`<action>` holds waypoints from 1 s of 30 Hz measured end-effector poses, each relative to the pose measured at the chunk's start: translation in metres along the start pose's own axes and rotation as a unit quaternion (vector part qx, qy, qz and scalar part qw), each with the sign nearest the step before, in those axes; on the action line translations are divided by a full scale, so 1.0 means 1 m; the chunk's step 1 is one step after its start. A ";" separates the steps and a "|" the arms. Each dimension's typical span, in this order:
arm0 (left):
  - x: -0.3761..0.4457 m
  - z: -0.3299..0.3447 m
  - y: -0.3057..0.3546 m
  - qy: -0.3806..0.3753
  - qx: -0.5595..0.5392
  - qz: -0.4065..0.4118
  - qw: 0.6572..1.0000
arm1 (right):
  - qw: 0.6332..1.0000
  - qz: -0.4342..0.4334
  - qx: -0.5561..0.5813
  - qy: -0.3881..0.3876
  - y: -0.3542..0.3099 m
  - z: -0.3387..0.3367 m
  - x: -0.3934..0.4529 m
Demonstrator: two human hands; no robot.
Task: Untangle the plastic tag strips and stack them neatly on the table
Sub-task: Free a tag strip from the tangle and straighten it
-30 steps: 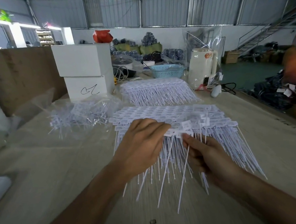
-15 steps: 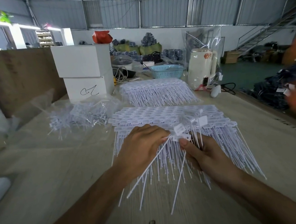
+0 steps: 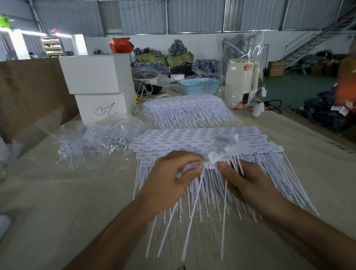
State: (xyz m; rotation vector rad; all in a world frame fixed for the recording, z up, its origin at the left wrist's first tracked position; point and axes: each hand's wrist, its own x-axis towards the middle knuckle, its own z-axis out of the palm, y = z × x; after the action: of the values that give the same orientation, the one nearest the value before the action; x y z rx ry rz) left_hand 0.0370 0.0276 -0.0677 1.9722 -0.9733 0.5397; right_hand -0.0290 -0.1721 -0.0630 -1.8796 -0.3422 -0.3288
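Here, both hands pinching one small cluster of tag strips (image 3: 214, 160) by the heads: left hand (image 3: 173, 179) curled round heads and upper stems, right hand (image 3: 243, 181) thumb pressed on a head, fingers curled under several stems. Long axis running from the grip back toward the body, tails (image 3: 192, 221) splayed below the wrists. Directly under and just beyond the grip, the neat stack (image 3: 195, 138) on the table (image 3: 71, 212), heads far, tails near. Farther off, left of the grip, the tangled heap (image 3: 92, 139); farther ahead, a second finished stack (image 3: 183, 110).
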 end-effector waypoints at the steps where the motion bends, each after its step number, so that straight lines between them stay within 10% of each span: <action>1: 0.000 0.000 0.001 0.007 0.007 0.005 1.000 | 0.999 0.028 0.018 0.000 -0.001 0.000 0.000; 11: 0.002 -0.024 -0.017 0.118 0.108 -0.007 0.987 | 0.961 0.156 0.225 -0.044 0.007 -0.003 0.003; 30: -0.005 -0.009 -0.006 0.078 0.124 0.030 0.989 | 0.921 0.210 0.328 -0.014 0.017 -0.005 0.008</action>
State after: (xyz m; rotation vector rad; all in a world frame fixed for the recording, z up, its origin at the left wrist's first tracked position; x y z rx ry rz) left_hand 0.0383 0.0393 -0.0692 2.0860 -0.9034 0.8717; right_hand -0.0150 -0.1819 -0.0731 -1.2459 -0.0423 0.1059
